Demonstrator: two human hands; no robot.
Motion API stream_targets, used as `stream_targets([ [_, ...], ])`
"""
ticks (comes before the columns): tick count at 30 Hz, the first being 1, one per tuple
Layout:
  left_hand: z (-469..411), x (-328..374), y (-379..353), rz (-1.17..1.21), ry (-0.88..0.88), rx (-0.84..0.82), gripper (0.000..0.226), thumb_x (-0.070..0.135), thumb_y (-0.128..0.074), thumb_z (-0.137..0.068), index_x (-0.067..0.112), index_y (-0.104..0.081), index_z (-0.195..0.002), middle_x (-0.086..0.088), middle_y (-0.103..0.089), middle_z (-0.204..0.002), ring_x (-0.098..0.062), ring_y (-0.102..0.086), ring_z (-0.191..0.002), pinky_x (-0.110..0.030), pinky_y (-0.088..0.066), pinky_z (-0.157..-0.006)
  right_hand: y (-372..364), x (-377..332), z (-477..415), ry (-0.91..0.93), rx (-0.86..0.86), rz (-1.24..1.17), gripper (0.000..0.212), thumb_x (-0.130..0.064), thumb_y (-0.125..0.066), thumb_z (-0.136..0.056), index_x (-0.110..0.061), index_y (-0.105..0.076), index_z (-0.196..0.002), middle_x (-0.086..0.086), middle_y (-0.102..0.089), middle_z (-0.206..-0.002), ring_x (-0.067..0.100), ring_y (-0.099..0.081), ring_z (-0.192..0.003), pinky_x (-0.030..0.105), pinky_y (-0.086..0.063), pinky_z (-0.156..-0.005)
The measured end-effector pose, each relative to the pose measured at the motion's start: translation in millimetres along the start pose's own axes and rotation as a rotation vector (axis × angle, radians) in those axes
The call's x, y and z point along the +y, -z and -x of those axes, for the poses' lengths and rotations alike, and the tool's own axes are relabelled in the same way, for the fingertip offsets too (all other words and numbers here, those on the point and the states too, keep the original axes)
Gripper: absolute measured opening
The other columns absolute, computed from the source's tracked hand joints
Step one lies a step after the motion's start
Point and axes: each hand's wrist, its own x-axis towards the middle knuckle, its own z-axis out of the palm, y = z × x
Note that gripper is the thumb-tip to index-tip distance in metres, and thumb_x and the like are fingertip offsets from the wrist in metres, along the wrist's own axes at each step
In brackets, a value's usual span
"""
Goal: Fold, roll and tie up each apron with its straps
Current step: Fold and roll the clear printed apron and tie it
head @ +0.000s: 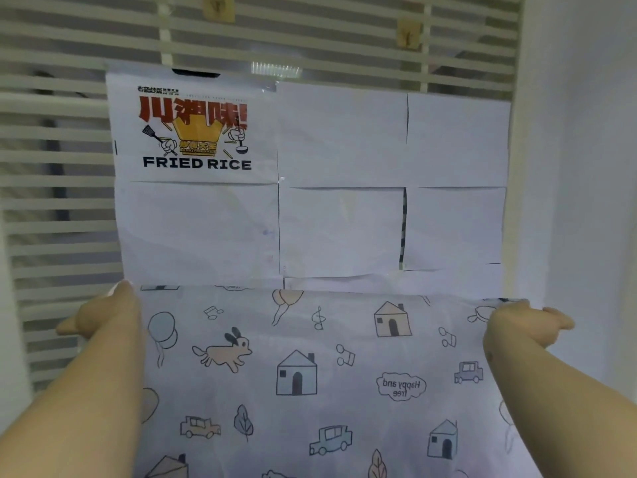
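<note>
Overhead, apron point(310, 374) taut between left hand point(103, 315) and right hand point(524, 326)

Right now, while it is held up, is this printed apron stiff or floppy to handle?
Probably floppy: the apron hangs flat only because the left hand and right hand stretch its top edge. Likely thin and light: its lettering shows through mirrored.

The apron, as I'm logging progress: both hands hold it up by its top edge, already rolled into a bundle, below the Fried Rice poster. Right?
Not rolled: the head view shows the apron spread out flat. The left hand and right hand do hold it up by its top edge, below the Fried Rice poster.
</note>
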Motion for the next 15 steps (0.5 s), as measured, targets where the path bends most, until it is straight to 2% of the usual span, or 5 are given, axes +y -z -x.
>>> stream_targets([
  [2, 5, -2, 4, 0.024, -0.025, 0.031, 0.075, 0.040, -0.056, -0.091, -0.007, -0.029, -0.142, -0.026, -0.033, -0.146, -0.036, -0.039, -0.129, -0.044, -0.035, -0.107, -1, 2, -1, -0.016, 0.020, -0.035, 0.039, -0.008, -0.040, -0.095, -0.012, -0.035, -0.133, 0.008, -0.053, -0.108, 0.029, -0.051, -0.091, 0.035, -0.039, -0.080],
  [5, 13, -5, 7, -0.242, -0.158, 0.016, 0.067, 0.041, -0.040, -0.100, -0.023, -0.050, -0.118, -0.040, -0.048, -0.124, -0.047, -0.046, -0.117, -0.045, -0.036, -0.099, -3, 6, 4, 0.027, -0.001, 0.024, 0.051, -0.002, -0.042, -0.094, -0.015, -0.030, -0.141, 0.007, -0.043, -0.136, 0.025, -0.052, -0.104, 0.027, -0.034, -0.080],
  [9, 36, 1, 0, -0.303, -0.266, -0.065, 0.052, 0.030, -0.035, -0.102, -0.017, -0.056, -0.115, -0.035, -0.055, -0.121, -0.044, -0.053, -0.108, -0.045, -0.041, -0.094, -5, 24, 24, 0.238, -0.216, 0.328, 0.062, 0.002, -0.050, -0.089, -0.019, -0.030, -0.144, 0.007, -0.013, -0.155, 0.032, -0.052, -0.101, 0.038, -0.040, -0.088],
  [12, 49, 5, -14, -0.295, -0.350, -0.201, 0.048, 0.027, -0.035, -0.100, -0.008, -0.063, -0.086, -0.022, -0.066, -0.088, -0.040, -0.056, -0.087, -0.038, -0.046, -0.074, -12, 39, 55, 0.569, -0.733, 0.497, 0.044, -0.006, -0.057, -0.089, -0.015, -0.051, -0.131, 0.009, -0.034, -0.149, 0.029, -0.053, -0.106, 0.038, -0.038, -0.096],
  [15, 76, 14, -25, -0.287, -0.400, -0.335, 0.049, 0.027, -0.035, -0.101, 0.007, -0.046, -0.058, -0.005, -0.049, -0.055, -0.025, -0.040, -0.058, -0.031, -0.030, -0.050, -15, 41, 93, 0.635, -1.424, 0.661, 0.053, -0.033, -0.067, -0.087, -0.024, -0.047, -0.136, -0.008, -0.045, -0.134, 0.017, -0.045, -0.125, 0.030, -0.034, -0.100],
])
